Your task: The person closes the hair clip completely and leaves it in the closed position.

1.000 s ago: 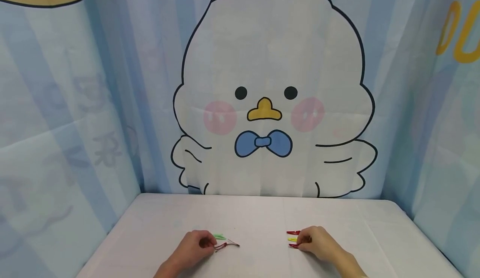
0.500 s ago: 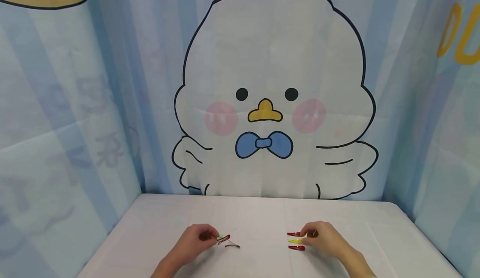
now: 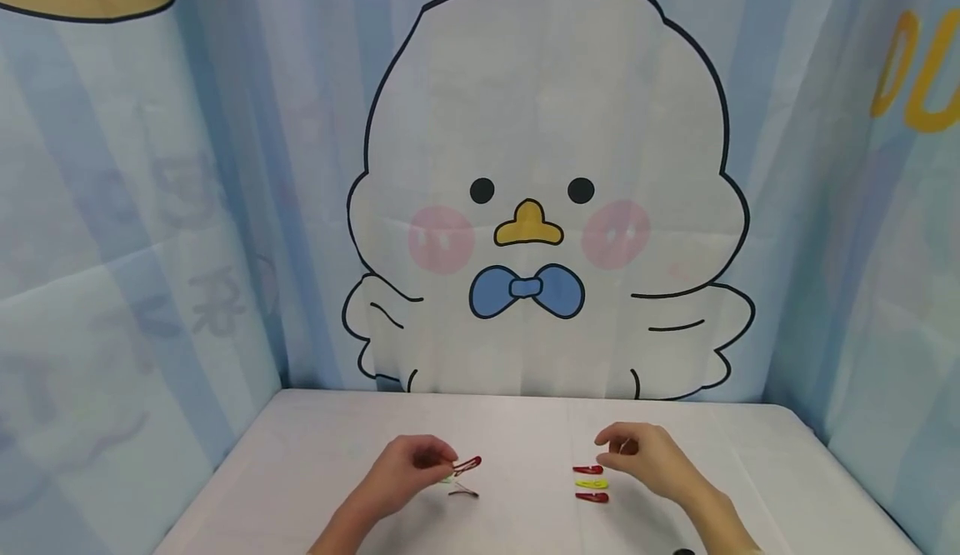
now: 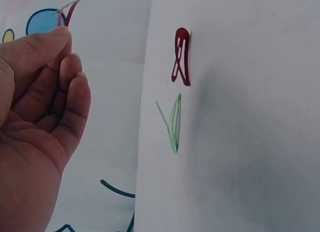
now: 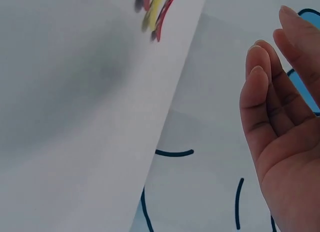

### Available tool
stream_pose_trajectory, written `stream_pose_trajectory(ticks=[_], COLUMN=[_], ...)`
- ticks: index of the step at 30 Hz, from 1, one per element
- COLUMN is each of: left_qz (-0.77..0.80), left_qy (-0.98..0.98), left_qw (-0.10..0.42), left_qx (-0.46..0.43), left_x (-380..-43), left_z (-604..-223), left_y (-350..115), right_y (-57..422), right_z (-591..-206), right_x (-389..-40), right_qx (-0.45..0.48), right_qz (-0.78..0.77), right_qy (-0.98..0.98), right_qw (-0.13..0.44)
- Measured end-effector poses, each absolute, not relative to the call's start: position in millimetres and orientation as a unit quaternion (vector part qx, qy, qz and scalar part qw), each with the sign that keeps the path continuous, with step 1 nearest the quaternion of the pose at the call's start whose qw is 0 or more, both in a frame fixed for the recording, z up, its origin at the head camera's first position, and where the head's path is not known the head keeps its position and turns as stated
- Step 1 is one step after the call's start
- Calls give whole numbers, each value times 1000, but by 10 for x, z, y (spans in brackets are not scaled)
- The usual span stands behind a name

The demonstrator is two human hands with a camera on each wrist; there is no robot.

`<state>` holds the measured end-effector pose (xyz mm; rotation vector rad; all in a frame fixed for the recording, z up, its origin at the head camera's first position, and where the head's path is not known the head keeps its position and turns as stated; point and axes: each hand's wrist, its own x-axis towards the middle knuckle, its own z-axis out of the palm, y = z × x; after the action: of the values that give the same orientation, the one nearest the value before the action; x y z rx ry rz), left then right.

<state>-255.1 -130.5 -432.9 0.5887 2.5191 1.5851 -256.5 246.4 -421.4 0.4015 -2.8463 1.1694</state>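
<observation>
My left hand (image 3: 408,473) pinches a red snap hair clip (image 3: 468,464) between thumb and index finger, raised off the white table. In the left wrist view the held clip's two arms stand apart. Below it on the table lie another dark red hair clip (image 4: 182,56) and a light green one (image 4: 174,127), its parts spread. My right hand (image 3: 648,462) holds nothing; its thumb and fingers are apart. Just left of it, in a row, lie a red hair clip (image 3: 588,470), a yellow one (image 3: 592,483) and a second red one (image 3: 592,497).
The white table (image 3: 517,430) ends at a back curtain (image 3: 540,347) printed with a cartoon duck. Further striped curtains (image 3: 135,288) hang along both sides. A small dark object (image 3: 684,552) shows at the bottom edge of the head view.
My left hand has picked up a red hair clip and moved right and away from me. My right hand has let go of the nearest red clip and lifted away from the row.
</observation>
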Motion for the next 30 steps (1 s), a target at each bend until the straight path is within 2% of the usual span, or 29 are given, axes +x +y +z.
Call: stream_pose_trajectory(ticks=[7,15,22,30], left_qz=[533,549,568,602], left_qy=[820,806,791,764], left_qw=[54,50,69,92], left_qx=[199,215,215,213], left_x=[-2521,-2506,-2444,-2384], left_z=[-4275,-4205,-4177,-4202], left_y=[-1217,-1120,-1004,-893], right_y=[2323,2101,1873,1672], right_z=[-4155,-4131,-4132,-4217], right_x=[-2494,-2421,-2342,-2282], right_qx=[163,179,200,261], right_qz=[427,467,504,551], right_qy=[-889,-866,-840,-792], right_qw=[39,23,8,28])
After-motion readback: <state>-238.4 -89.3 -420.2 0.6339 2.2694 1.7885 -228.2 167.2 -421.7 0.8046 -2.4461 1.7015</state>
